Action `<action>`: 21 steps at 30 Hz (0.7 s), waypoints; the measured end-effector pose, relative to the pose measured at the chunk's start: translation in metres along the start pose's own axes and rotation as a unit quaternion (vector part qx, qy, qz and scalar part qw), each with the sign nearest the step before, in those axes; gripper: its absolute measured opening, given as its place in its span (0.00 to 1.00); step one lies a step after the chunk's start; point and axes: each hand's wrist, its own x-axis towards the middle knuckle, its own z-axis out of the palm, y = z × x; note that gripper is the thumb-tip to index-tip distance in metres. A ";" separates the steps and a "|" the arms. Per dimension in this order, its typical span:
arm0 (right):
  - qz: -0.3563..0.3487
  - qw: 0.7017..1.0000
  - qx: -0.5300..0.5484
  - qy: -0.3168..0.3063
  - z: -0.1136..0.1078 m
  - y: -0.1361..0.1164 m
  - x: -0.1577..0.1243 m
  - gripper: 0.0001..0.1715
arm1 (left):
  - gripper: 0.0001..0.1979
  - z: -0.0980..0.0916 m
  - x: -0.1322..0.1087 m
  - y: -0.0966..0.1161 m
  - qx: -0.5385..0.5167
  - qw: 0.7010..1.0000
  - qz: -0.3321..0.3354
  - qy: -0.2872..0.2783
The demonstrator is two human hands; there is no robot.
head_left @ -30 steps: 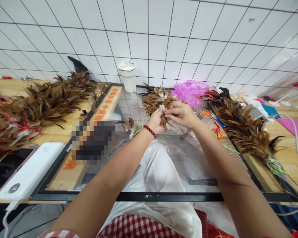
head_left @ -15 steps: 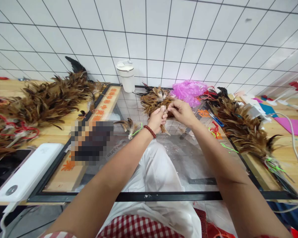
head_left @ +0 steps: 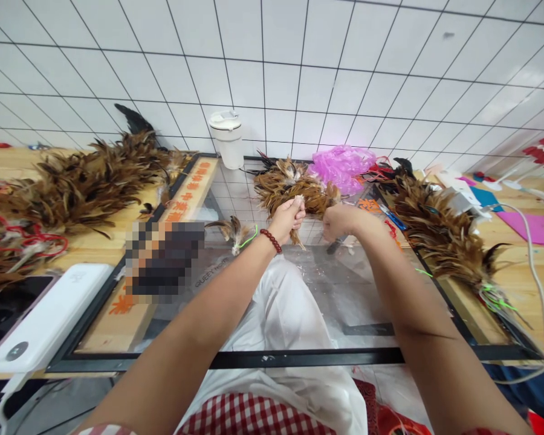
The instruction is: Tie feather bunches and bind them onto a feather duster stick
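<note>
My left hand [head_left: 291, 219], with a beaded bracelet [head_left: 271, 241] at the wrist, is closed around brown feathers [head_left: 295, 240]. Their tips stick out below the fist, and pale fluff shows above the thumb. To its right, my right hand [head_left: 340, 220] is bent down with its fingers curled; whatever is in them is hidden. Just beyond both hands, a bundle of brown feathers [head_left: 283, 187] lies on the glass tabletop [head_left: 367, 296]. A small feather tuft [head_left: 232, 232] with green string is left of my left wrist.
A white lidded cup [head_left: 228, 142] and a pink plastic bag [head_left: 342, 166] stand by the tiled wall. Long feather bundles lie at left [head_left: 104, 175] and right [head_left: 439, 223]. A white power bank [head_left: 49, 317] sits at left, and a blue cutter [head_left: 393, 217] at right.
My right hand has moved away from my left hand, to the right and slightly down, with its fingers turned downward. My left hand keeps its hold on the feathers.
</note>
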 end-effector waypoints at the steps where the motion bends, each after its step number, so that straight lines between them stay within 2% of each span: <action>1: -0.013 1.000 0.003 0.002 0.001 -0.002 0.001 0.06 | 0.17 -0.001 0.000 0.000 -0.001 1.000 0.000 -0.001; 3: -0.068 0.997 0.035 0.021 0.003 -0.004 0.004 0.06 | 0.17 -0.001 0.001 -0.001 -0.006 1.000 0.002 -0.005; 4: -0.097 0.992 0.059 0.052 0.002 -0.004 0.005 0.07 | 0.16 -0.002 0.001 -0.001 -0.010 1.000 0.002 -0.007; 6: -0.124 0.972 0.104 0.173 -0.001 -0.002 0.006 0.07 | 0.16 -0.002 0.000 0.000 -0.016 1.000 -0.004 -0.009; 8: -0.127 0.929 0.124 0.324 -0.003 0.000 0.006 0.08 | 0.16 -0.001 -0.002 0.000 -0.017 1.000 -0.016 -0.010; 9: -0.139 0.907 0.125 0.378 -0.004 0.000 0.005 0.08 | 0.16 -0.001 -0.002 0.000 -0.017 1.000 -0.020 -0.009; 10: -0.165 0.890 0.121 0.407 -0.004 0.000 0.005 0.08 | 0.15 0.000 -0.001 0.000 -0.019 1.000 -0.023 -0.006; 12: -0.249 0.876 0.109 0.399 -0.003 -0.003 0.006 0.09 | 0.14 0.000 0.000 0.000 -0.034 0.999 -0.020 0.008; 14: -0.323 0.874 0.110 0.345 0.000 -0.006 0.008 0.09 | 0.13 -0.001 0.003 -0.001 -0.070 0.997 -0.007 0.025; 16: -0.366 0.872 0.142 0.292 0.002 -0.007 0.010 0.08 | 0.14 -0.001 0.006 -0.001 -0.108 0.994 0.009 0.033; 19: -0.354 0.863 0.262 0.247 0.005 -0.007 0.014 0.08 | 0.15 -0.001 0.006 0.000 -0.131 0.990 0.016 0.043; 21: -0.274 0.850 0.370 0.257 0.007 -0.005 0.017 0.11 | 0.15 -0.001 0.004 0.002 -0.134 0.990 0.011 0.042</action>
